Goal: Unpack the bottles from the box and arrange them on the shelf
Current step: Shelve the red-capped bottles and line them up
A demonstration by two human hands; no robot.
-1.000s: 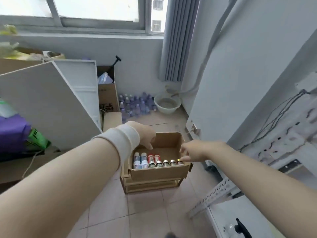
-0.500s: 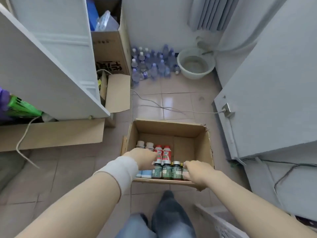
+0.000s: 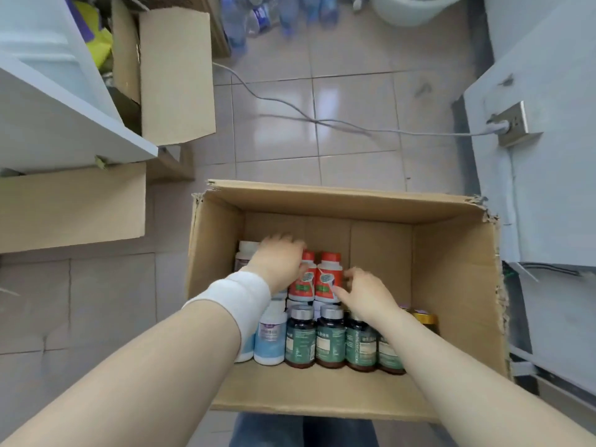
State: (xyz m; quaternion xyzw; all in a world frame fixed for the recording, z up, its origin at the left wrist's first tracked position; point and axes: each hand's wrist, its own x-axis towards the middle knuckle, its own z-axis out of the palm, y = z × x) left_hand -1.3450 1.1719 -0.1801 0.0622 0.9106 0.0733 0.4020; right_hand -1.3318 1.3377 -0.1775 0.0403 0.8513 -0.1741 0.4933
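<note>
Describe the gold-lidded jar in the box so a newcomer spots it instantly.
Find the open cardboard box on the floor. The gold-lidded jar ends its near row, rightmost, beyond the right forearm. The green-labelled bottles in that row wear silver caps; its lid is gold.

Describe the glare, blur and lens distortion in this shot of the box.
Head view: light glares white off the glossy floor tiles beyond the cardboard box; the plastic bottles at the top edge are smeared; the left hand and right hand look soft-edged; the wide lens swells both forearms toward the lower corners; labels on the green bottles are mostly too soft to read.
</note>
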